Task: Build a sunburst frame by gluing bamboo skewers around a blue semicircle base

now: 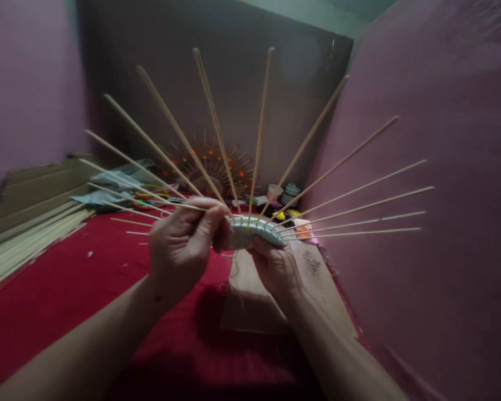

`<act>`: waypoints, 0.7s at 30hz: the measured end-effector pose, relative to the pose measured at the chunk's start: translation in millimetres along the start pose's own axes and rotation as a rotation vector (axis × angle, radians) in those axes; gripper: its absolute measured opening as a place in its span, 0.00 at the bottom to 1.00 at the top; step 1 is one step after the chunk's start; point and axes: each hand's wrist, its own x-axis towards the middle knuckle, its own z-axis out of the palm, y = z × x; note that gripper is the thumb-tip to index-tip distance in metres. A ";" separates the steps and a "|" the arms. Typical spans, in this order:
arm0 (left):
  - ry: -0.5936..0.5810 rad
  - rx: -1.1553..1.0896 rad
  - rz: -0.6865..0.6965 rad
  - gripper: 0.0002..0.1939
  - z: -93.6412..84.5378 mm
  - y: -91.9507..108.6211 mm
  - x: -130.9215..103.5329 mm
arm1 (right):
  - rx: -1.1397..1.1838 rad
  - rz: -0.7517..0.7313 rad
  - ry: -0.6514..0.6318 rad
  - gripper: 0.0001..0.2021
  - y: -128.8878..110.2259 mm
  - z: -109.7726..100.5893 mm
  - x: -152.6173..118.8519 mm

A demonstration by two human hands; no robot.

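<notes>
A pale, light-blue curved base (244, 236) is held up in front of me, with several thin wooden sticks (259, 131) fanning out from its edge. My right hand (278, 270) grips the base from below on its right side, thumb against the front face. At the base's left end, my left hand (183, 239) is closed, fingertips pinched together close to the stick roots. Whatever sits in that pinch is hidden by the fingers. A thin loose strand (229, 255) hangs just under the left fingertips.
Red cloth (121, 284) covers the surface below. A cardboard piece (254, 301) lies under my hands. Bundled pale strips (33, 239) lie at left. Against the dark back wall stands a decorated fan-shaped piece (209, 167), near a jar (291, 194) and plastic bags (121, 181). A pink wall (434, 278) rises at right.
</notes>
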 end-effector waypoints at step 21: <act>-0.271 0.425 0.351 0.03 11.8 11.1 -7.5 | -0.129 -0.103 -0.113 0.10 -48.4 5.7 4.8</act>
